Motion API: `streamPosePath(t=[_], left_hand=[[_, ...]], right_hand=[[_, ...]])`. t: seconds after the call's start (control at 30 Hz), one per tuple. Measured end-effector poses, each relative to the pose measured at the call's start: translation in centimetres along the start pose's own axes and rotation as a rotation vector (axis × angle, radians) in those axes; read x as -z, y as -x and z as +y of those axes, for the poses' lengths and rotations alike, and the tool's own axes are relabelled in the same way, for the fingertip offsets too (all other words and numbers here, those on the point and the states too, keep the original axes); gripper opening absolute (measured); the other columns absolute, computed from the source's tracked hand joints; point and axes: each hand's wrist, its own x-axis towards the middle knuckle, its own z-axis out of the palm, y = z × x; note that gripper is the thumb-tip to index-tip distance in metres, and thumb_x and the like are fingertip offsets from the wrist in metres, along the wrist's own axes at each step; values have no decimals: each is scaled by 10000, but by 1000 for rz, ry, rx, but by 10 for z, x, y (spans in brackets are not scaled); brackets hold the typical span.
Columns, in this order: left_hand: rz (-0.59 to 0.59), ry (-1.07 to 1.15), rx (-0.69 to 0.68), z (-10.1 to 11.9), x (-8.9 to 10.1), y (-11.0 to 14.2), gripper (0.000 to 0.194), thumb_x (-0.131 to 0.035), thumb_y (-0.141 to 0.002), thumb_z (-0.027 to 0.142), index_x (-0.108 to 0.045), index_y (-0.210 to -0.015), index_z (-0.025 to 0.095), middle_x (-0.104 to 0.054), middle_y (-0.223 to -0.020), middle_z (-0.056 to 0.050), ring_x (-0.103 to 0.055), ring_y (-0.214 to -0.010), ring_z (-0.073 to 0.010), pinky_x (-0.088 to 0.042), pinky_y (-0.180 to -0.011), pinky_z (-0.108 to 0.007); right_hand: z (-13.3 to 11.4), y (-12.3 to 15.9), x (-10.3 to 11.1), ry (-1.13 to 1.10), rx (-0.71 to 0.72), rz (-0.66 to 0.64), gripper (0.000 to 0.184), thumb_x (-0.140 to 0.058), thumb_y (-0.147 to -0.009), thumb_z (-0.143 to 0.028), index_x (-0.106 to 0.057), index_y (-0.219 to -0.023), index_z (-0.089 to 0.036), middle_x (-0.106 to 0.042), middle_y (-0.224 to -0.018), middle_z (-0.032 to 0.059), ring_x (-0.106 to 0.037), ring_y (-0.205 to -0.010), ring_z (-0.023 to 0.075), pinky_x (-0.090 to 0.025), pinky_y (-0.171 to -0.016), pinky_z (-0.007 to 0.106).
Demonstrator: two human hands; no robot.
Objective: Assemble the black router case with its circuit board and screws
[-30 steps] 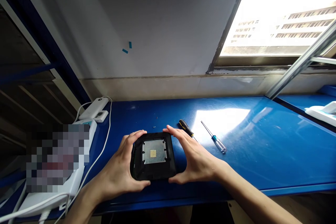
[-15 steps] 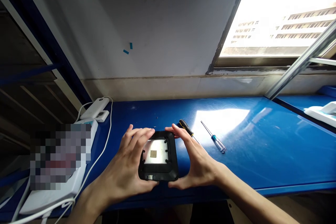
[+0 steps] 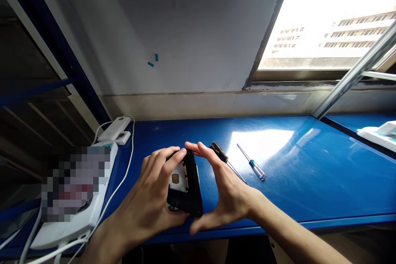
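At the left of the blue table (image 3: 303,189) lies a long white case (image 3: 102,210), partly covered by a blurred patch, and a white cable (image 3: 125,173) runs beside it. Next comes my left hand (image 3: 151,189), which is gripping the black box (image 3: 193,189), with fingers over its far edge and thumb at its near edge. The box is in front of me, tilted, and shows a metal plate (image 3: 179,183) with a small square pad (image 3: 175,178). My right hand (image 3: 225,189) is curved widely around its right side, fingers spread from the thumb; whether the tips touch it, I cannot tell. Beyond this hand lies a black-and-yellow screwdriver (image 3: 220,151), and farther right a clear-handled screwdriver (image 3: 257,169).
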Motion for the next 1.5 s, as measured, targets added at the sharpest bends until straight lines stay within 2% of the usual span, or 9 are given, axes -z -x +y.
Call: streamPosePath(t=[0.1,0.17,0.33,0.57,0.67,0.9,1.13,1.37,1.5], left_hand=[[93,171,99,-3,-3,5,1191,-889,-636,359,-111,-1537,405,-362,-1532,-109,-431,-1400,-377,-445,-1113,-559],[123,284,167,-4,-7,10,1240,-911,-611,380,-92,-1542,400,-322,-1567,-116,-416,-1429,-385,-472,-1107,-551],[135,465,188,-5,-15,17,1260,-913,-621,424,-51,-1538,390,-317,-1581,-136,-426,-1438,-392,-526,-1069,-541],[91,634,256,-11,-10,20,1263,-905,-638,370,6,-1511,428,-357,-1541,-129,-471,-1405,-358,-507,-1083,-547],[86,641,305,-15,-11,25,1276,-902,-615,317,8,-1505,409,-328,-1542,-142,-453,-1409,-369,-451,-1119,-591],[43,656,311,-20,-17,35,1213,-847,-631,257,-17,-1506,383,-297,-1554,-157,-371,-1452,-386,-361,-1154,-650],[102,668,349,-26,-22,43,1175,-824,-615,241,-77,-1508,401,-304,-1557,-125,-348,-1455,-386,-290,-1176,-681],[-18,513,438,-32,-17,46,1174,-846,-612,189,-120,-1506,416,-317,-1583,-111,-358,-1464,-381,-300,-1186,-675],[-91,484,432,-40,-16,45,1160,-862,-637,224,-117,-1507,406,-341,-1589,-127,-351,-1480,-381,-310,-1186,-672]], right_hand=[[4,-4,-7,-40,-18,-42,1511,-933,-559,-566,115,-1606,-264,-219,-1664,204,-331,-1502,363,-357,-1200,515],[10,-5,-13,-48,-69,-89,1501,-916,-574,-592,129,-1603,-271,-200,-1668,212,-291,-1517,374,-353,-1197,531],[20,-1,-24,-127,-112,-141,1472,-904,-598,-582,128,-1601,-272,-291,-1635,207,-357,-1488,370,-374,-1181,531],[18,5,-14,-169,-208,-84,1436,-926,-581,-507,46,-1611,-268,-417,-1533,194,-474,-1394,364,-432,-1121,530],[19,11,-11,-169,-249,-86,1438,-931,-568,-472,38,-1610,-269,-417,-1527,196,-487,-1376,367,-419,-1126,541],[15,18,-9,-113,-291,-117,1442,-922,-574,-434,70,-1607,-267,-409,-1532,193,-477,-1382,370,-414,-1126,526],[18,26,-6,-102,-359,-136,1426,-928,-571,-414,46,-1605,-289,-415,-1529,173,-481,-1370,352,-421,-1120,521],[17,23,-8,-45,-391,-159,1404,-916,-578,-390,24,-1613,-265,-431,-1515,175,-470,-1377,355,-408,-1131,514],[16,21,-9,-7,-439,-197,1389,-906,-593,-398,18,-1620,-253,-441,-1505,179,-438,-1403,368,-387,-1145,534]])
